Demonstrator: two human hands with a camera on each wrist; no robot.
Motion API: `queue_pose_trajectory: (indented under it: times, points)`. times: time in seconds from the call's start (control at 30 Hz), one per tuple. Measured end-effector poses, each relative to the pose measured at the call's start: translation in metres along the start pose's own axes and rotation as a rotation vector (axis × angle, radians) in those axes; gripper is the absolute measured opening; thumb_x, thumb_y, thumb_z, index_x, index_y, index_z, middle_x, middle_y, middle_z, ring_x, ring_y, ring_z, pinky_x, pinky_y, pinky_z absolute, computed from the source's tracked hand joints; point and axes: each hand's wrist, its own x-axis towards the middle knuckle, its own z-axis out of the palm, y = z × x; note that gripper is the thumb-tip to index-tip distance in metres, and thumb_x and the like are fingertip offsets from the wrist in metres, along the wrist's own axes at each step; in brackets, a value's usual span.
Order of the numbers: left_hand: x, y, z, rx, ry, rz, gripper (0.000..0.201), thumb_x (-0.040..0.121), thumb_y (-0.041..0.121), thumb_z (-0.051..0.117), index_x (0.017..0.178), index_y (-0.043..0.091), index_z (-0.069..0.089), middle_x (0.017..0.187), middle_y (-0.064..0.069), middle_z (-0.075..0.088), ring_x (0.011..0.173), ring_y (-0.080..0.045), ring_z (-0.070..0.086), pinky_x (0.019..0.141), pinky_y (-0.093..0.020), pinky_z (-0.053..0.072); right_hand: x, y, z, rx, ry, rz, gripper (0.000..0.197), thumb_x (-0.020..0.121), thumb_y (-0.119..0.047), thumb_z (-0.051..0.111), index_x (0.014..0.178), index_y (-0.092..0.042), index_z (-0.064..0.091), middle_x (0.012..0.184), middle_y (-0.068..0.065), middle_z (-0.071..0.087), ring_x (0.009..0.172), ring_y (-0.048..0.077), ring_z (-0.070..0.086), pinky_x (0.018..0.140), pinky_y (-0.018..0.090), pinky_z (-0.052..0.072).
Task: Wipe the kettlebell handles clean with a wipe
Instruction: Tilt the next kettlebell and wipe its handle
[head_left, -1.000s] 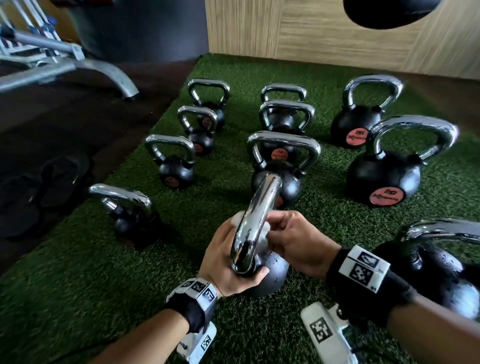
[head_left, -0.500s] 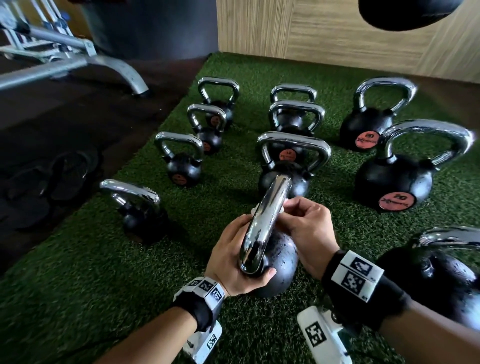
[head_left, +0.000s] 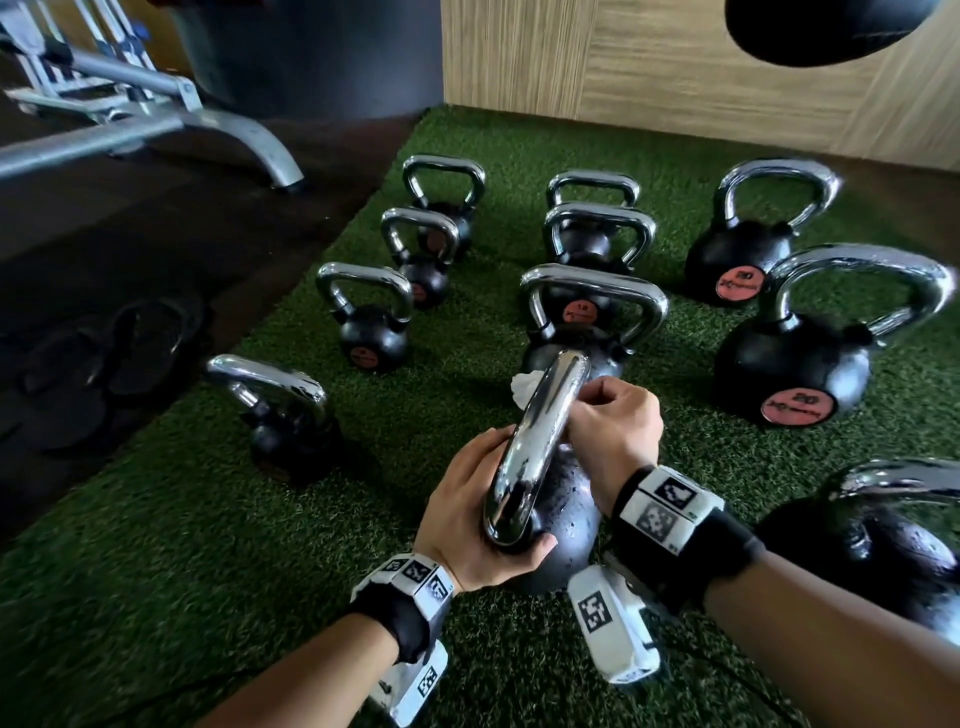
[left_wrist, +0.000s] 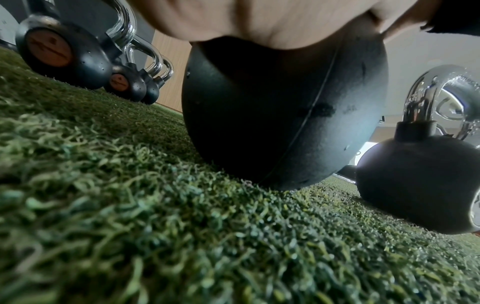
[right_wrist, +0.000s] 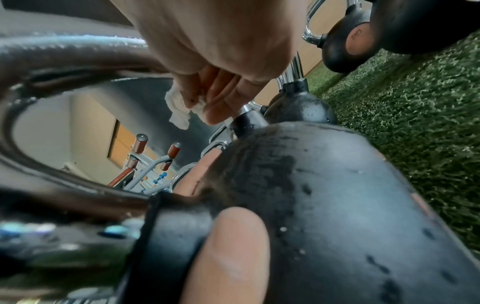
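A black kettlebell (head_left: 569, 525) with a chrome handle (head_left: 540, 441) stands on green turf right in front of me. My left hand (head_left: 483, 504) grips the near end of the handle, thumb against the black body. My right hand (head_left: 605, 415) pinches a crumpled white wipe (head_left: 524, 387) round the handle's far leg. In the right wrist view the wipe (right_wrist: 179, 111) sits under my curled fingers (right_wrist: 221, 98), just above the collar where the handle meets the body (right_wrist: 324, 185). The left wrist view shows only the palm and the round body (left_wrist: 280, 115).
Several more kettlebells stand in rows on the turf (head_left: 156, 597): a large one (head_left: 789, 364) at right, another (head_left: 883, 545) by my right forearm, a small one (head_left: 280, 415) at left. Sandals (head_left: 104, 364) lie on the dark floor. A grey bench frame (head_left: 156, 119) and a wooden wall (head_left: 675, 67) stand behind.
My right hand has slid the wipe away from me along the handle, toward its far leg. My left hand has kept its grip on the near end.
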Motion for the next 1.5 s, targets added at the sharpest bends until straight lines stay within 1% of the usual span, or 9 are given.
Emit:
queue_pose_trajectory:
  times: [0.2,0.47,0.63,0.8,0.93,1.03,1.17,1.3,1.5]
  points:
    - [0.001,0.002,0.0,0.009,0.019,0.019,0.092,0.074,0.06,0.074,0.139,-0.003,0.055,0.146,-0.01,0.052,0.143,-0.016,0.04,0.121,-0.028,0.028,0.002,-0.002,0.007,0.029,0.005,0.083,0.023,0.074,-0.013,0.081,0.059,-0.011,0.065,0.029,-0.011,0.048,0.021,-0.001,0.042,0.029,0.009,0.031]
    - [0.001,0.008,-0.006,0.026,-0.051,-0.06,0.097,0.071,0.058,0.079,0.144,0.0,0.05,0.147,-0.011,0.051,0.146,-0.019,0.036,0.123,-0.027,0.025,0.006,0.004,0.01,-0.095,-0.107,0.188,0.024,0.075,-0.012,0.075,0.059,-0.012,0.058,0.039,0.008,0.059,0.03,0.017,0.055,0.037,0.025,0.048]
    - [0.005,0.02,-0.022,-0.052,-0.142,-0.1,0.103,0.072,0.057,0.081,0.153,0.009,0.038,0.156,-0.002,0.041,0.151,-0.011,0.026,0.125,-0.034,0.025,0.01,0.005,-0.003,-0.123,-0.284,0.229,0.028,0.072,-0.01,0.077,0.054,-0.011,0.056,0.046,0.006,0.058,0.033,0.016,0.048,0.035,0.019,0.035]
    - [0.007,0.037,-0.06,-0.352,-0.247,-0.2,0.125,0.066,0.063,0.088,0.161,0.041,0.009,0.16,0.018,0.037,0.146,-0.003,0.039,0.12,-0.042,0.038,0.007,0.0,-0.039,-0.377,-0.274,-0.032,0.02,0.068,-0.018,0.086,0.074,-0.012,0.067,0.074,0.005,0.073,0.066,0.022,0.07,0.061,0.035,0.06]
    - [0.014,0.074,-0.071,-0.341,-0.046,-0.162,0.115,0.072,0.055,0.087,0.161,0.038,0.017,0.152,0.022,0.048,0.136,0.001,0.05,0.112,-0.029,0.046,0.015,-0.028,-0.052,-0.548,-0.317,-0.474,0.037,0.079,-0.015,0.078,0.111,-0.022,0.061,0.082,-0.007,0.067,0.066,0.007,0.064,0.05,0.014,0.049]
    - [0.03,0.094,-0.075,-0.192,0.051,-0.162,0.09,0.074,0.025,0.079,0.155,0.032,0.04,0.131,0.02,0.064,0.116,0.004,0.063,0.101,-0.025,0.054,0.025,-0.047,-0.05,-0.757,-0.501,-0.665,0.059,0.08,-0.009,0.073,0.134,-0.027,0.059,0.107,0.002,0.074,0.092,0.018,0.07,0.083,0.019,0.051]
    - [0.037,0.1,-0.084,-0.197,-0.035,-0.209,0.092,0.065,0.006,0.071,0.146,0.043,0.049,0.088,0.008,0.077,0.077,-0.011,0.074,0.072,-0.035,0.063,0.024,-0.062,-0.049,-0.866,-0.548,-0.682,0.044,0.08,-0.016,0.067,0.121,-0.032,0.068,0.109,-0.001,0.074,0.104,0.02,0.068,0.095,0.033,0.052]
    - [0.048,0.083,-0.104,-0.16,-0.249,-0.212,0.097,0.069,0.013,0.074,0.143,0.065,0.037,0.1,0.009,0.076,0.071,-0.011,0.071,0.06,-0.039,0.063,0.017,-0.066,-0.064,-0.886,-0.549,-0.678,0.038,0.076,-0.012,0.065,0.11,-0.027,0.072,0.097,0.0,0.075,0.093,0.02,0.07,0.087,0.034,0.056]
    - [0.101,0.046,-0.146,0.292,-0.449,0.038,0.085,0.074,0.037,0.079,0.135,0.076,0.035,0.113,0.026,0.035,0.092,0.004,0.053,0.066,-0.013,0.051,-0.004,-0.067,-0.091,-0.968,-0.534,-0.628,0.011,0.074,-0.03,0.069,0.079,-0.021,0.073,0.072,-0.003,0.07,0.068,0.013,0.066,0.064,0.025,0.053]
